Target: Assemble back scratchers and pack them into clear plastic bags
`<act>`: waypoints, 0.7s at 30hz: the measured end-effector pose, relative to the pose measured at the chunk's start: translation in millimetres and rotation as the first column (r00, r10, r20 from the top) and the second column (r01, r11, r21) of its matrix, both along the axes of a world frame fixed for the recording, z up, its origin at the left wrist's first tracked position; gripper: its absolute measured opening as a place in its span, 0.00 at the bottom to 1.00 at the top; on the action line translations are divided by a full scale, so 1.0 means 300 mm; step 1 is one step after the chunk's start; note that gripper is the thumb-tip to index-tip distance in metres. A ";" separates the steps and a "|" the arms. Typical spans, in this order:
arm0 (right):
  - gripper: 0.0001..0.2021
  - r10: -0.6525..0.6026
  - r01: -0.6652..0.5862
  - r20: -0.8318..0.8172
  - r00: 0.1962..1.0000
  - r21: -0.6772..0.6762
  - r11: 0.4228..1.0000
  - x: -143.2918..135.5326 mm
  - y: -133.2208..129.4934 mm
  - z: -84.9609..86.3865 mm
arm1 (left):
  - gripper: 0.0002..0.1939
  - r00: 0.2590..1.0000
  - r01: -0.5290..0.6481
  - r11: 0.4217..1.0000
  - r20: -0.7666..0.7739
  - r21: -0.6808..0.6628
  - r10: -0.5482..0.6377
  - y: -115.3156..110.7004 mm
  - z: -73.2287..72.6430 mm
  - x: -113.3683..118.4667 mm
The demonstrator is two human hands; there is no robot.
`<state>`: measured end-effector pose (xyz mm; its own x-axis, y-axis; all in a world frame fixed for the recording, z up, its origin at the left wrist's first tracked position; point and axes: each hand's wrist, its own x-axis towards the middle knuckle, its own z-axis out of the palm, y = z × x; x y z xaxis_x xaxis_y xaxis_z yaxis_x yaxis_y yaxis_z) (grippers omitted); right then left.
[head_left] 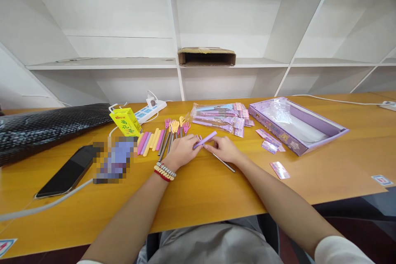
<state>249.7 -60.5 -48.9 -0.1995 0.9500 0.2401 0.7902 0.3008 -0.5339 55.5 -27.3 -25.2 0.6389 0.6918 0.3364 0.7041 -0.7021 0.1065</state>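
Observation:
My left hand point(185, 151), with beaded bracelets at its wrist, is closed on a purple handle point(206, 139) that slants up to the right; small purple claw tips show beside it. Close by on the right, my right hand point(224, 149) has its fingers bent together around the upper end of a thin metal rod point(225, 163). The rod's lower end points down to the right. Left of my hands lie pink, purple and yellow handles point(150, 143) in a row. Several metal rods with pink and yellow claw heads point(175, 126) are beside them.
Bagged claw sticks point(218, 116) lie behind my hands. To the right are an open purple box point(297, 126) and small cards point(280, 170). A yellow carton point(126, 122), a power strip point(150, 111) and a black phone point(69, 171) are at left. A cardboard box point(206, 57) sits on the shelf.

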 end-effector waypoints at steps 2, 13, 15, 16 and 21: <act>0.22 -0.046 0.048 -0.072 0.996 0.019 0.999 -0.001 0.003 -0.005 | 0.14 1.000 0.007 1.000 0.016 0.006 -0.007 0.004 -0.004 -0.002; 0.13 -0.002 0.024 -0.218 0.976 0.099 0.995 0.007 0.005 -0.018 | 0.12 0.998 0.040 0.999 0.053 0.026 -0.042 0.010 -0.014 -0.008; 0.13 0.012 0.008 -0.193 0.981 0.104 0.994 0.010 0.005 -0.016 | 0.11 0.995 0.042 0.998 0.093 0.044 -0.046 0.016 -0.020 -0.008; 0.13 0.016 0.003 -0.180 0.984 0.104 0.995 0.011 0.005 -0.017 | 0.10 0.992 0.045 0.998 0.119 0.052 -0.051 0.019 -0.023 -0.009; 0.13 -0.006 0.013 -0.120 0.993 0.065 0.998 0.016 0.008 -0.024 | 0.09 0.963 0.071 0.994 0.253 0.083 -0.090 0.038 -0.035 -0.011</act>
<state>254.3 -58.0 -56.2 -0.1565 0.9333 0.3231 0.7247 0.3308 -0.6044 52.0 -15.8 -35.6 0.5775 0.6093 0.5434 0.6011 -0.7677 0.2221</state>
